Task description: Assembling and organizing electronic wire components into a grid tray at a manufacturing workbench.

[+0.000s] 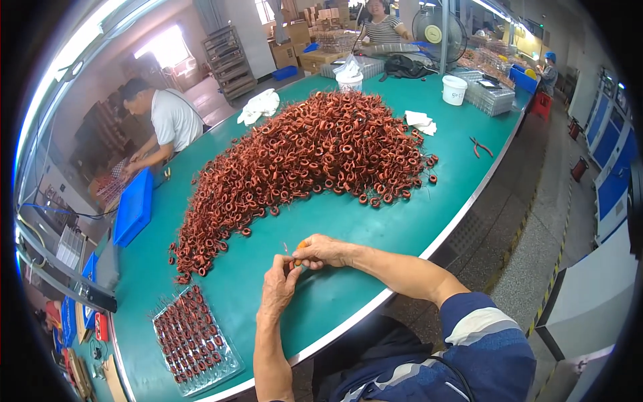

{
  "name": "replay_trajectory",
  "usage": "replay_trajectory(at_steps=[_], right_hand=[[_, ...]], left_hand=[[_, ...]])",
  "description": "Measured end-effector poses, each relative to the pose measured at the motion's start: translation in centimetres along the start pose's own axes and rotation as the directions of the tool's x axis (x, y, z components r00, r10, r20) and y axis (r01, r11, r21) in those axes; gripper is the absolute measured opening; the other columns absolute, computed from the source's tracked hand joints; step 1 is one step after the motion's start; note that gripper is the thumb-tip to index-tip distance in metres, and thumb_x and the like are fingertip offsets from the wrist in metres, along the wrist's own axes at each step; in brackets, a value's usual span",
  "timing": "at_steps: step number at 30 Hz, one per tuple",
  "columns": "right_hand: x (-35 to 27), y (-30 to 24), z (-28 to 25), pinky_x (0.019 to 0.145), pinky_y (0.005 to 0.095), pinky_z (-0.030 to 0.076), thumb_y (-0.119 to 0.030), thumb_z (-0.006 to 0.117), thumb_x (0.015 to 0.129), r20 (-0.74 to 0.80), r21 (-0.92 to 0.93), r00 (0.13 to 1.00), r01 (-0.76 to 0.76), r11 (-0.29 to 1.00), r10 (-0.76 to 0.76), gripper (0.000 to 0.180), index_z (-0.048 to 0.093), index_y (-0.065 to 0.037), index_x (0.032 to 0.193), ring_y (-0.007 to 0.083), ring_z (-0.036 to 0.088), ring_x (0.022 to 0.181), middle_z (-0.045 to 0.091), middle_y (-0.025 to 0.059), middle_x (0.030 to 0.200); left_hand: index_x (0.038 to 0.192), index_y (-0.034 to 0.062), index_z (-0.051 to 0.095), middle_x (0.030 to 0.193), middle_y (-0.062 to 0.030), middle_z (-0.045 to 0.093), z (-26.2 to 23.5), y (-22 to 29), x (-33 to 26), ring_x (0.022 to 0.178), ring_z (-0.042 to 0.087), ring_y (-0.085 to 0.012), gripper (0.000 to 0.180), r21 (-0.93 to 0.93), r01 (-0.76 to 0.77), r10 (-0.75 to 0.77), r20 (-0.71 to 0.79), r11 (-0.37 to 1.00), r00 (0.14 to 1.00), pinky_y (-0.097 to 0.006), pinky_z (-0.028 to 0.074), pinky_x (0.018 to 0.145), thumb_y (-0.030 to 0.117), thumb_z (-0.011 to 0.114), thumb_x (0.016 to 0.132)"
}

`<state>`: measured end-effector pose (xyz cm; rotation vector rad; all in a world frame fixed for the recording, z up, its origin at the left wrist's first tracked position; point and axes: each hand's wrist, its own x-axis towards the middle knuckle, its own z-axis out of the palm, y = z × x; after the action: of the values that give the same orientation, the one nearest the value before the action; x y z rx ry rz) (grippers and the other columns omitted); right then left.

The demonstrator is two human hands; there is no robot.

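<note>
My left hand (278, 285) and my right hand (326, 252) meet over the near part of the green table (362, 234). Both are closed, fingertips pinching together on one small piece. A thin reddish wire lead (285, 247) sticks up from between them; it looks like a lead of a ring coil, whose body my fingers mostly hide. Orange covers sit on some fingertips of my right hand. Beyond my hands spreads a large heap of copper-red ring coils (301, 154) with thin wire leads. At the near left, a clear plastic tray (231, 365) holds rows of these coils.
Red-handled pliers (481, 147) lie at the right. White cloths (258, 107) and white buckets (454, 90) stand around the heap. A blue bin (134, 208) is at the left edge, near a seated person (171, 120). Stacked clear trays (492, 94) stand at the far right.
</note>
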<state>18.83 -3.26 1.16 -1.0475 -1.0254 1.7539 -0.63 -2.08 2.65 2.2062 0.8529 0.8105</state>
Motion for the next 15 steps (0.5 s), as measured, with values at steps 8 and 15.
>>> replay_trajectory(at_steps=[8, 15], right_hand=[[-1.1, 0.7, 2.5, 0.045, 0.0263, 0.04, -0.025, 0.064, 0.087, -0.173, -0.57, 0.739, 0.464, 0.678, -0.651, 0.029, 0.063, 0.002, 0.078, 0.0091, 0.051, 0.05, 0.056, 0.0028, 0.057], [-1.5, -1.4, 2.5, 0.049, 0.0246, 0.04, -0.036, 0.069, 0.086, -0.229, -0.294, 0.939, 0.183, 0.938, -0.255, 0.035, 0.065, -0.001, 0.087, 0.0088, 0.05, 0.056, 0.058, 0.0018, 0.064]], left_hand=[[0.103, -0.0005, 0.048, 0.078, -0.0049, 0.056, 1.5, 0.4, 0.0, 0.061, 0.054, -0.0142, 0.024, -0.322, 0.236, -0.274, -0.078, 0.917, 0.959, -0.027, 0.047, 0.056, 0.012, 0.064, 0.09], [0.107, 0.0033, 0.043, 0.08, -0.0086, 0.055, 1.2, 1.5, -0.4, 0.064, 0.055, -0.0181, 0.022, -0.818, 0.023, -0.186, -0.103, 0.574, 0.977, -0.029, 0.048, 0.058, 0.021, 0.051, 0.098]])
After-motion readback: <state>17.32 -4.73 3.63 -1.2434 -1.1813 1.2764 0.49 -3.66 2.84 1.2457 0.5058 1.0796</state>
